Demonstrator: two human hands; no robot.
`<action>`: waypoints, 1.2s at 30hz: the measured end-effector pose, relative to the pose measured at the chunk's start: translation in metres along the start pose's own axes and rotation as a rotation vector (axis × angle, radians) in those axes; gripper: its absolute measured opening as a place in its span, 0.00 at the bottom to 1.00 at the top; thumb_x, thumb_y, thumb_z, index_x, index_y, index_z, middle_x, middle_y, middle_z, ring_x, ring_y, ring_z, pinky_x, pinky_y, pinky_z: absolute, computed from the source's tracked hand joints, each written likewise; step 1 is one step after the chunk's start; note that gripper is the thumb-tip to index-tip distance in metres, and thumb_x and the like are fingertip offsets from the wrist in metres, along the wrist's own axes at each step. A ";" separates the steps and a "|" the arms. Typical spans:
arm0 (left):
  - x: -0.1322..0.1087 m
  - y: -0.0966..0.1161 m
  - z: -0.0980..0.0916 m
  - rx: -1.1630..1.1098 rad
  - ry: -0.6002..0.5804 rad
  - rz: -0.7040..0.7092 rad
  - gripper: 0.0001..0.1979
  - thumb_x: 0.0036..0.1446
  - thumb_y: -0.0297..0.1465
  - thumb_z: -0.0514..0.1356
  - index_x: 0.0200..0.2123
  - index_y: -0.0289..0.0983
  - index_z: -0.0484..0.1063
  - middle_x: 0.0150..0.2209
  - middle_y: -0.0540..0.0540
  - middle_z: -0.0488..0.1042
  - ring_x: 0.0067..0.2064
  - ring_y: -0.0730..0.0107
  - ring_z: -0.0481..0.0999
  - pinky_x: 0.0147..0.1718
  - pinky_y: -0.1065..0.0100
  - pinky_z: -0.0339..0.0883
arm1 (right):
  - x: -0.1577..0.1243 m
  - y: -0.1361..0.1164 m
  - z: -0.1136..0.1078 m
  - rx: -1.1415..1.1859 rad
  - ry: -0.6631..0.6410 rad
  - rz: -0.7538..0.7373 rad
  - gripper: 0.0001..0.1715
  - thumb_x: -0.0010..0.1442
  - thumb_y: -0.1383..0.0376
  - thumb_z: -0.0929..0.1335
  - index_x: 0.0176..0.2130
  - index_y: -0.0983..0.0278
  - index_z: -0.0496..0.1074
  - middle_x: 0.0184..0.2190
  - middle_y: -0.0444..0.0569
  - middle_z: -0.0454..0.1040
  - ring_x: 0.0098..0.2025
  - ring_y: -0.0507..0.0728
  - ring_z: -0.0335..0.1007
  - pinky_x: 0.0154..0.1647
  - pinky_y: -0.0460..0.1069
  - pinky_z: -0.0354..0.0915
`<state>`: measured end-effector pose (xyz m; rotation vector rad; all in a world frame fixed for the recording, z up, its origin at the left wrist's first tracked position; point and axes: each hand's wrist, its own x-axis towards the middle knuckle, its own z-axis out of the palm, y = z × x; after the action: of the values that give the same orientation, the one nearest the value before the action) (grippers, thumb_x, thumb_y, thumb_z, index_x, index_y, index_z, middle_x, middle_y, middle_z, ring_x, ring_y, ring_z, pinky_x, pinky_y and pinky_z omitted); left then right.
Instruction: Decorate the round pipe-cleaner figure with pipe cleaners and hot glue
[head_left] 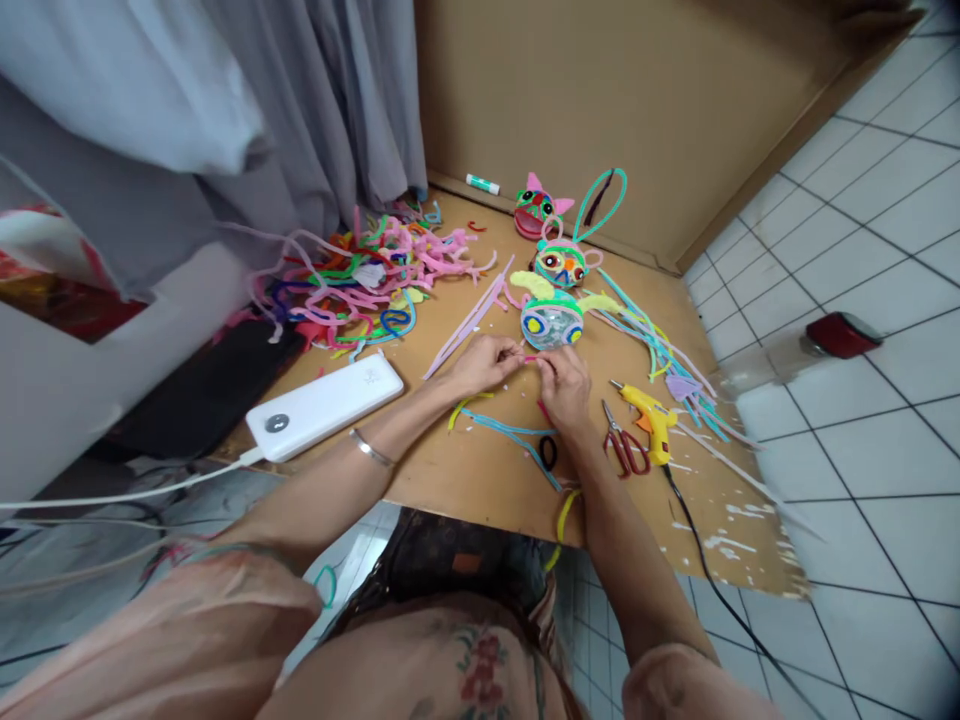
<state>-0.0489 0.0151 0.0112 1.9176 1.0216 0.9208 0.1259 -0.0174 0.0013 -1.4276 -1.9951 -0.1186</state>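
A short red-pink pipe cleaner [531, 358] is pinched between my two hands over the middle of the table. My left hand [489, 362] grips its left end with closed fingertips. From the other side my right hand [564, 382] closes on it, fingers curled. Just beyond them stands a clear round ornament [553, 325] with blue and yellow eyes, a green band and pale yellow side pieces. Behind it are a ball with an orange nose and pink ears [561, 262] and a red-mouthed figure with pink ears [535, 208].
A yellow glue gun [654, 422] and red-handled scissors [626, 448] lie right of my right hand. A white power bank [326, 405] with a cable lies left. Piled pipe cleaners [375, 275] cover the back left; blue strips [510, 430] lie nearer. A glue stick [482, 184] is at the back.
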 end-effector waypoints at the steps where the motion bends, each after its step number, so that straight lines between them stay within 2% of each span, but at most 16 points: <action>1: 0.000 0.000 0.000 -0.017 -0.009 -0.011 0.13 0.55 0.37 0.56 0.29 0.32 0.73 0.22 0.53 0.65 0.25 0.77 0.59 0.26 0.73 0.52 | 0.000 0.000 0.000 -0.006 -0.006 0.000 0.18 0.68 0.62 0.59 0.37 0.62 0.75 0.36 0.52 0.74 0.41 0.58 0.68 0.44 0.51 0.58; 7: -0.004 0.005 -0.003 -0.057 -0.082 -0.033 0.16 0.55 0.40 0.58 0.26 0.33 0.72 0.19 0.54 0.60 0.23 0.78 0.55 0.24 0.74 0.50 | 0.000 0.001 -0.002 -0.008 -0.029 -0.020 0.18 0.69 0.62 0.58 0.39 0.62 0.75 0.37 0.51 0.75 0.44 0.58 0.67 0.45 0.52 0.57; 12: -0.005 0.009 -0.001 -0.149 -0.105 -0.100 0.12 0.52 0.37 0.59 0.24 0.33 0.70 0.19 0.54 0.62 0.21 0.80 0.56 0.22 0.74 0.50 | 0.001 -0.002 -0.005 0.011 -0.002 -0.008 0.17 0.68 0.62 0.59 0.37 0.63 0.75 0.35 0.51 0.74 0.41 0.58 0.68 0.43 0.51 0.57; 19: 0.003 0.003 0.015 -0.320 0.165 -0.222 0.11 0.46 0.36 0.57 0.27 0.33 0.72 0.19 0.54 0.63 0.22 0.78 0.57 0.22 0.73 0.50 | -0.001 -0.017 0.000 0.139 0.049 0.097 0.14 0.66 0.63 0.60 0.33 0.61 0.71 0.32 0.49 0.73 0.35 0.57 0.67 0.39 0.50 0.60; 23: 0.003 0.005 0.022 -0.510 0.254 -0.283 0.08 0.44 0.34 0.57 0.25 0.34 0.69 0.18 0.55 0.59 0.20 0.80 0.54 0.21 0.74 0.47 | -0.003 -0.025 0.008 0.193 0.087 0.128 0.14 0.65 0.63 0.60 0.32 0.61 0.70 0.30 0.49 0.72 0.34 0.57 0.66 0.37 0.50 0.60; 25: 0.002 0.007 0.021 -0.606 0.210 -0.326 0.08 0.44 0.34 0.58 0.24 0.35 0.68 0.19 0.55 0.61 0.20 0.81 0.55 0.20 0.74 0.48 | -0.003 -0.024 0.009 0.193 0.086 0.137 0.14 0.65 0.63 0.59 0.33 0.61 0.70 0.31 0.49 0.72 0.34 0.57 0.66 0.38 0.50 0.61; 27: 0.002 0.008 0.016 -0.625 0.111 -0.343 0.08 0.44 0.34 0.59 0.24 0.34 0.68 0.20 0.53 0.64 0.20 0.81 0.57 0.21 0.74 0.50 | -0.003 -0.019 0.007 0.187 0.067 0.144 0.14 0.66 0.63 0.59 0.34 0.61 0.71 0.32 0.50 0.72 0.36 0.58 0.67 0.39 0.51 0.61; 29: 0.002 0.008 0.011 -0.549 0.045 -0.311 0.09 0.46 0.35 0.58 0.25 0.34 0.69 0.21 0.52 0.66 0.22 0.80 0.61 0.23 0.74 0.53 | -0.002 -0.013 0.003 0.179 0.031 0.147 0.15 0.66 0.63 0.59 0.35 0.61 0.72 0.33 0.50 0.73 0.37 0.58 0.67 0.41 0.51 0.61; 31: 0.002 0.008 0.006 -0.428 0.048 -0.244 0.10 0.48 0.35 0.57 0.26 0.33 0.70 0.22 0.52 0.66 0.24 0.78 0.62 0.24 0.74 0.55 | -0.001 -0.009 -0.001 0.165 -0.014 0.144 0.16 0.66 0.63 0.59 0.36 0.61 0.73 0.35 0.50 0.73 0.39 0.58 0.68 0.42 0.50 0.60; 36: 0.000 0.005 0.001 -0.258 -0.018 -0.148 0.12 0.51 0.36 0.57 0.30 0.32 0.73 0.22 0.53 0.66 0.24 0.78 0.61 0.24 0.73 0.53 | -0.001 -0.010 -0.007 0.073 -0.068 0.109 0.17 0.68 0.63 0.58 0.38 0.61 0.75 0.37 0.50 0.73 0.42 0.58 0.67 0.44 0.51 0.57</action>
<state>-0.0468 0.0126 0.0150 1.6122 0.9693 0.9019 0.1208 -0.0251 0.0089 -1.5074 -1.9497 0.0509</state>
